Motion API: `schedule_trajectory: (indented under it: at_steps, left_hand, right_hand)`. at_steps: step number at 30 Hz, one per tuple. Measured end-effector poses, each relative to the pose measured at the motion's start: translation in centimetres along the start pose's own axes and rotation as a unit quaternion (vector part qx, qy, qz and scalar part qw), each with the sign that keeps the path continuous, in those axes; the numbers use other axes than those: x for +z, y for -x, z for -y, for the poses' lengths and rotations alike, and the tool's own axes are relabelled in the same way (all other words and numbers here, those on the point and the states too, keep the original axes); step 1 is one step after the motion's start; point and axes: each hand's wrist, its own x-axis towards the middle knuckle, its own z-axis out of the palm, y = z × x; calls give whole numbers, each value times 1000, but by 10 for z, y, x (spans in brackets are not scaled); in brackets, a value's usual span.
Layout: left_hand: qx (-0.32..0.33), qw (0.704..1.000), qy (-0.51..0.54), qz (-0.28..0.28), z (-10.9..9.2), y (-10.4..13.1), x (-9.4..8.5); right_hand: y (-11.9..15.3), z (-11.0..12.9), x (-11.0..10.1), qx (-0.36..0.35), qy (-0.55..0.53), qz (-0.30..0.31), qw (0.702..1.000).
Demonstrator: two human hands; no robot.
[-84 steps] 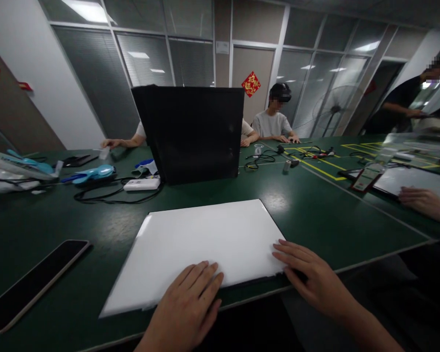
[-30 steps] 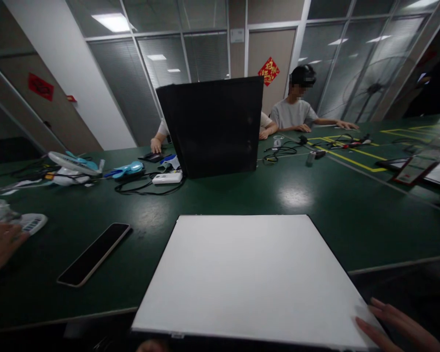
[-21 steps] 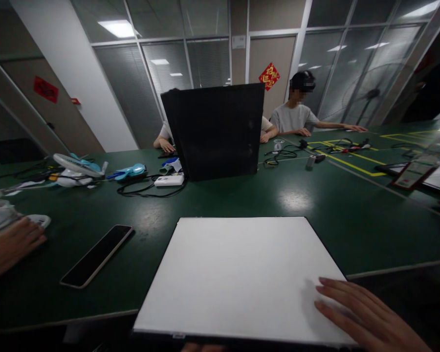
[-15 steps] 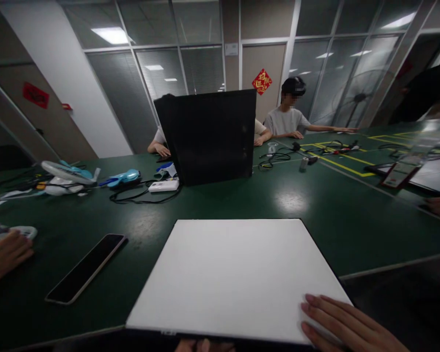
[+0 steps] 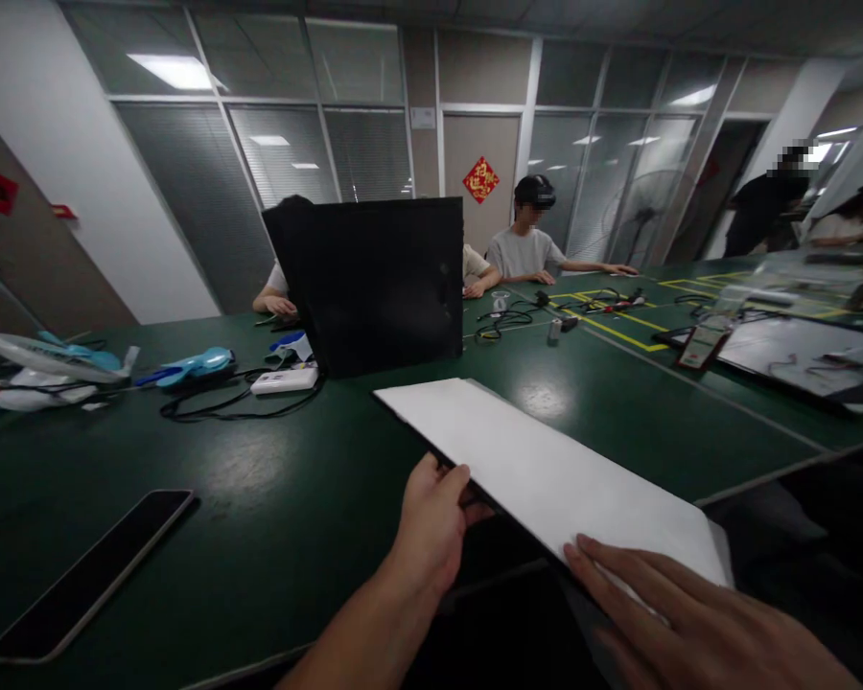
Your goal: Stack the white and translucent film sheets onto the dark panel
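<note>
A flat white rectangular panel (image 5: 547,460) with thin black edges is tilted and turned askew in front of me, its near end over the table's front edge. My left hand (image 5: 435,508) grips its left long edge, thumb on top and the other fingers underneath. Across the near end lies my right hand (image 5: 690,604), its fingers stretched together over the white face; the thumb side is dark and blurred by the edge. A dark phone (image 5: 90,575) rests on the green table (image 5: 280,537) to the left.
A large black panel (image 5: 374,287) stands upright mid-table. Left of it are a white box (image 5: 284,381) with black cables and a light blue handheld object (image 5: 198,366). A clear-topped card stand (image 5: 705,340) and another framed sheet (image 5: 783,355) lie right. A person (image 5: 528,244) sits across.
The white panel has turned and tilted, its far end swinging left. My left hand has come up from beneath the near edge to the left edge. The view has shifted right.
</note>
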Motion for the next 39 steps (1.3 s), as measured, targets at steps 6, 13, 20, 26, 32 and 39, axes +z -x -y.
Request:
schedule_trajectory:
  at_steps: [6, 13, 20, 26, 32, 39]
  left_hand:
    - [-54, 996, -66, -15, 16, -76, 48]
    - [-36, 994, -95, -40, 38, -107, 75]
    - [-56, 993, -100, -21, 43, -103, 64]
    - [-83, 990, -114, -17, 21, -89, 33]
    - [-81, 990, -112, -39, 13, -81, 20]
    - [-83, 992, -68, -66, 4, -59, -19]
  right_hand:
    - [-34, -58, 14, 213, -219, 171, 937]
    - [-27, -88, 87, 224, -284, 270, 893]
    - [17, -142, 127, 325, -213, 302, 871]
    - [43, -176, 131, 362, -182, 317, 858]
    - [16, -121, 115, 304, -199, 311, 878]
    - [10, -110, 126, 293, -194, 336, 874]
